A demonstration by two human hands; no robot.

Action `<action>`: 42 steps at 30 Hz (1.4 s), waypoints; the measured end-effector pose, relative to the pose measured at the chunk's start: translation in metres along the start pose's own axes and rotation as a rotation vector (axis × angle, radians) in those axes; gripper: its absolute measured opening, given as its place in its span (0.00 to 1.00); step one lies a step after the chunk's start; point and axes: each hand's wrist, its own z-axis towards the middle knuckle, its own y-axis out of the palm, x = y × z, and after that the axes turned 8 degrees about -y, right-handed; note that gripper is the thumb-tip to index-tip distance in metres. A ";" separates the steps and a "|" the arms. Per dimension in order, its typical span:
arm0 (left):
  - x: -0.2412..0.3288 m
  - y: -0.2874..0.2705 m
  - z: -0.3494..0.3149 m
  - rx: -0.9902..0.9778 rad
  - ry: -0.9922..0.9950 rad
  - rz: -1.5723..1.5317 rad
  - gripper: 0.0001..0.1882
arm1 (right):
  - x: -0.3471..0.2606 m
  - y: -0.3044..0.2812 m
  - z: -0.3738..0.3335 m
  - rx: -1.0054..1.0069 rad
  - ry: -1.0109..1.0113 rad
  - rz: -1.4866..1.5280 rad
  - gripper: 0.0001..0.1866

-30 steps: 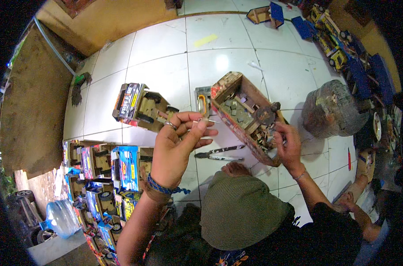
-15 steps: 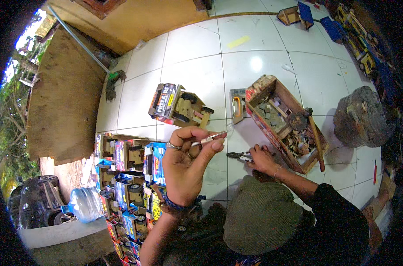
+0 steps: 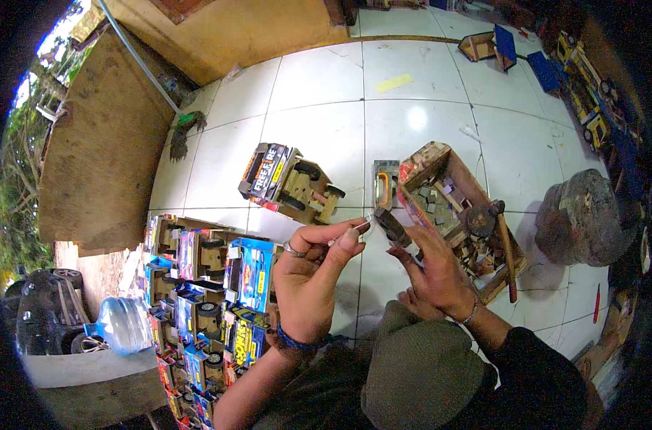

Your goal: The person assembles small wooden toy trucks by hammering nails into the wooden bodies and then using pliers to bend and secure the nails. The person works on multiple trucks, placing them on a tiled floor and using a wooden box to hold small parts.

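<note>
Between the thumb and forefinger of my left hand [image 3: 313, 276] is a thin light-coloured rod [image 3: 356, 228], its tip pointing up and right. My right hand [image 3: 440, 276] holds a pair of pliers [image 3: 392, 226], whose dark jaws are close to the rod's tip; I cannot tell whether they touch. The handles are mostly hidden by my fingers. Beyond both hands a toy truck [image 3: 286, 183] made of wood and printed card lies on its side, its black wheels showing. An orange-edged tool [image 3: 384, 188] lies on the tiles beside a long wooden box [image 3: 414, 163].
Wood scraps fill the box, and a hammer [image 3: 511, 251] lies across it. A round dark block [image 3: 584, 218] stands at right, near a red thin tool [image 3: 597, 302]. Rows of toy trucks [image 3: 197, 308] stand at left. Beyond are a mop [image 3: 186, 132] and yellow trucks [image 3: 584, 93].
My right hand has raised the pliers from near the floor up and toward the left hand. The jaws are now beside the rod's tip. The left hand has shifted slightly.
</note>
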 end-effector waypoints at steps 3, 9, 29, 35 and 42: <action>0.002 0.004 0.001 0.002 0.061 -0.008 0.06 | -0.008 0.001 0.007 -0.002 0.029 0.028 0.28; 0.005 -0.001 0.008 -0.011 -0.004 0.086 0.07 | -0.006 -0.005 0.008 -0.212 0.244 0.267 0.22; 0.003 -0.016 0.018 -0.102 -0.205 0.120 0.11 | 0.002 -0.013 0.002 -0.345 0.298 0.392 0.17; 0.003 -0.019 0.019 -0.140 -0.219 0.127 0.11 | 0.000 -0.017 0.003 -0.413 0.239 0.452 0.18; -0.001 -0.016 0.017 -0.132 -0.198 0.080 0.11 | -0.005 -0.017 0.004 -0.429 0.338 0.515 0.19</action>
